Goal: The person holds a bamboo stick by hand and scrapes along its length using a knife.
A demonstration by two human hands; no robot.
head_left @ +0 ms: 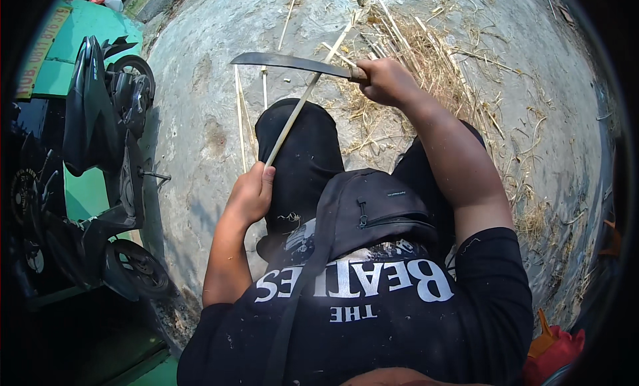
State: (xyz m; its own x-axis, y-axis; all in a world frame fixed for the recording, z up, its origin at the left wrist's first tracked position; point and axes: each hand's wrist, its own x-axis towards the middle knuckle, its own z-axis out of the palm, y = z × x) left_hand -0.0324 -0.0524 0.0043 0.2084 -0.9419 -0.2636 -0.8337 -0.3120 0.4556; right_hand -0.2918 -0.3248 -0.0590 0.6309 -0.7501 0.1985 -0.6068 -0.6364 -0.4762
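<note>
Bamboo strip (303, 99), thin and pale, runs from the left hand (251, 194) up and away across the black-trousered knee (299, 153) toward the litter on the ground. Left fingers are curled tight round its near end, thumb on top, so the strip sticks out just past the knuckles. Right hand (386, 79) is closed in a fist on the handle of a long dark blade (293, 63), which points off to the person's left from those fingers. The blade's edge crosses the strip well beyond the left fingertips, close to the right fist; looks like they touch there, but I can't say for sure.

Just past the right knuckles there's a heap of dry shavings and split sticks (419, 46) on the concrete ground (200, 119). A few loose pale slivers (239, 113) lie beside the knee. A small black sling bag (373, 206) hangs on the chest, below both hands. Off to the left, well away from the left fingers, a black scooter (106, 133) is parked.
</note>
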